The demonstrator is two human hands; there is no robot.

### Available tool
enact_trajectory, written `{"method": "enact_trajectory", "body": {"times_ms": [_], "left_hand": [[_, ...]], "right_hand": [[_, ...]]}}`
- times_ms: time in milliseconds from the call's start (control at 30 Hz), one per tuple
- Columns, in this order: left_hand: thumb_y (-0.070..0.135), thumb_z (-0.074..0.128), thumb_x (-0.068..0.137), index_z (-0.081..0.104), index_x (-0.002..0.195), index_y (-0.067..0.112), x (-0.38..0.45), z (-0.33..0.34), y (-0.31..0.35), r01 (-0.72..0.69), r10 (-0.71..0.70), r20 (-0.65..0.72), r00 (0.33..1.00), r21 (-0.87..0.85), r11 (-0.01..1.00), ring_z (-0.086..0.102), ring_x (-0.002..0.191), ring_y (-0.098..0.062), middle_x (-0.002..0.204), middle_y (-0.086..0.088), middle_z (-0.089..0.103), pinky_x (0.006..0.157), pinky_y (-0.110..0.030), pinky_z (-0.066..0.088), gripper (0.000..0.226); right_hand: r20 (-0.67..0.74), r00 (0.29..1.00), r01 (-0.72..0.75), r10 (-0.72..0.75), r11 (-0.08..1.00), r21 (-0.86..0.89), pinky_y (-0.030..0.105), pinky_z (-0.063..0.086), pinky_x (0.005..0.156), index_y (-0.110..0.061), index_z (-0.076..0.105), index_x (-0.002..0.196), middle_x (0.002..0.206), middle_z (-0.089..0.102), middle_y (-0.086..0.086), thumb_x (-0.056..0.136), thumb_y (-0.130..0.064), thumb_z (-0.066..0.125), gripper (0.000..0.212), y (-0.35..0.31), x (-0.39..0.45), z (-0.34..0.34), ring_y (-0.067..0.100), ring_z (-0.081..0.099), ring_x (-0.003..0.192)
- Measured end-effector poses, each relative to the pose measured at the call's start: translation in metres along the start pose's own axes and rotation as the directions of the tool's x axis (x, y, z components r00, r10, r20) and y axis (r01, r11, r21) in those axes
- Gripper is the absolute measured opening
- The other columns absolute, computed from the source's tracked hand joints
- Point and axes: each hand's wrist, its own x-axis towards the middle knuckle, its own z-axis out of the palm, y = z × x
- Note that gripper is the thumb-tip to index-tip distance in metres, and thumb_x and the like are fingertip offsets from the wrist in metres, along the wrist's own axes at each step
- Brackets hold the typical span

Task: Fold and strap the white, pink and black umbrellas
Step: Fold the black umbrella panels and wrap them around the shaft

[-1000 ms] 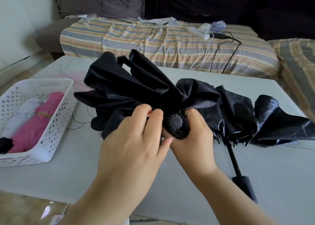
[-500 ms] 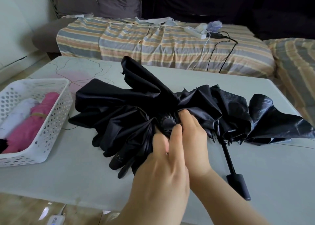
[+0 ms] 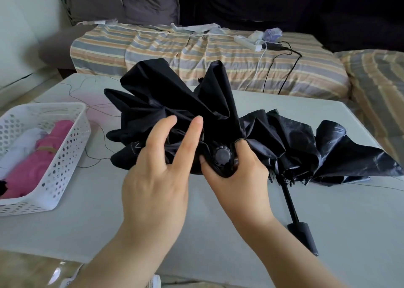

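The black umbrella [image 3: 284,139] lies across the grey table [image 3: 349,211], its canopy loose and crumpled, its handle [image 3: 302,237] pointing toward me at the right. My right hand [image 3: 236,178] grips the canopy's top end around the round cap. My left hand [image 3: 157,178] is beside it, two fingers stretched out over the fabric folds on the left. The pink umbrella [image 3: 37,163] and the white umbrella [image 3: 19,148] lie folded in the white basket [image 3: 65,156] at the left.
Behind the table runs a sofa with a striped cover [image 3: 196,54], on which lie a white power strip [image 3: 247,42] and black cables [image 3: 282,69]. Thin wires trail over the table's left part near the basket.
My left hand has lifted off the cap end and spread its fingers over the left folds. The left canopy folds have risen and fanned upward. My right hand has kept its hold.
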Motion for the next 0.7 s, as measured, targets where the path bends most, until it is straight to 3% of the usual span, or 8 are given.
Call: {"method": "enact_trajectory", "body": {"times_ms": [67,200,267,333,400,467,567,700], "left_hand": [[-0.011,0.070,0.066,0.049,0.130,0.019,0.002,0.000,-0.007,0.036,-0.032,-0.062,0.998,0.056,0.998,0.051,0.061,-0.019,0.116,-0.008,0.038,0.049,-0.020,0.028,0.073],[-0.011,0.071,0.069,0.048,0.104,0.014,0.012,0.003,-0.022,0.145,-0.137,-0.122,0.983,0.065,0.987,0.046,0.047,-0.025,0.088,-0.008,0.042,0.044,-0.019,0.024,0.049],[-0.009,0.070,0.072,0.047,0.096,0.012,0.013,0.004,-0.022,0.130,-0.116,-0.150,0.982,0.084,0.988,0.041,0.038,-0.024,0.062,-0.006,0.047,0.046,-0.019,0.018,0.040],[-0.003,0.065,0.080,0.049,0.096,0.013,0.010,0.005,-0.012,0.059,-0.054,-0.164,0.985,0.023,0.998,0.041,0.034,-0.023,0.049,-0.001,0.043,0.046,-0.019,0.019,0.028],[0.001,0.061,0.083,0.051,0.104,0.011,0.002,0.009,0.003,-0.035,0.026,-0.147,0.989,-0.060,0.998,0.047,0.034,-0.020,0.048,0.002,0.048,0.042,-0.017,0.025,0.026],[-0.003,0.059,0.078,0.047,0.120,0.008,-0.003,0.014,0.013,-0.098,0.084,-0.094,0.992,-0.145,0.985,0.049,0.034,-0.017,0.052,0.001,0.052,0.034,-0.018,0.033,0.045],[0.002,0.046,0.083,0.033,0.140,0.018,-0.001,0.015,0.006,-0.065,0.076,0.033,0.997,-0.258,0.964,0.051,0.042,-0.020,0.064,-0.004,0.054,0.035,-0.029,0.044,0.060],[0.018,0.035,0.082,0.034,0.141,0.027,0.004,0.011,-0.005,-0.061,0.115,0.174,0.978,-0.286,0.956,0.044,0.047,-0.019,0.072,-0.002,0.041,0.038,-0.030,0.043,0.059]], "right_hand": [[-0.008,1.000,-0.015,0.015,1.000,0.002,0.027,0.054,0.073,-0.024,0.053,0.088,0.088,0.062,-0.011,0.075,-0.044,0.074,0.032,-0.001,0.001,0.000,0.007,0.061,0.082],[-0.011,1.000,-0.023,0.023,1.000,0.008,0.027,0.054,0.070,-0.024,0.050,0.084,0.084,0.061,-0.010,0.074,-0.043,0.075,0.033,-0.003,0.000,0.002,0.009,0.061,0.078],[-0.010,1.000,-0.020,0.020,1.000,0.007,0.027,0.053,0.068,-0.023,0.050,0.083,0.083,0.061,-0.009,0.074,-0.043,0.075,0.033,-0.003,0.000,0.002,0.009,0.060,0.077],[-0.002,1.000,-0.020,0.020,1.000,0.015,0.029,0.053,0.069,-0.022,0.050,0.084,0.083,0.061,-0.009,0.075,-0.043,0.075,0.034,-0.004,0.001,0.002,0.009,0.060,0.077],[0.026,0.999,-0.031,0.030,0.999,0.033,0.025,0.051,0.065,-0.023,0.050,0.082,0.082,0.060,-0.009,0.074,-0.042,0.075,0.033,-0.006,0.001,0.001,0.006,0.059,0.073],[0.047,0.998,-0.034,0.033,0.999,0.025,0.017,0.042,0.056,-0.028,0.040,0.072,0.074,0.054,-0.010,0.072,-0.043,0.071,0.034,-0.009,0.002,-0.001,0.003,0.052,0.063],[0.077,0.997,-0.028,0.028,1.000,0.008,0.015,0.039,0.055,-0.030,0.034,0.069,0.071,0.051,-0.010,0.068,-0.047,0.069,0.039,-0.012,0.003,-0.002,0.004,0.047,0.060],[0.185,0.983,-0.002,0.001,1.000,0.007,0.016,0.043,0.057,-0.026,0.039,0.073,0.073,0.050,-0.010,0.063,-0.050,0.064,0.036,-0.014,0.003,-0.005,0.000,0.048,0.063]]}}
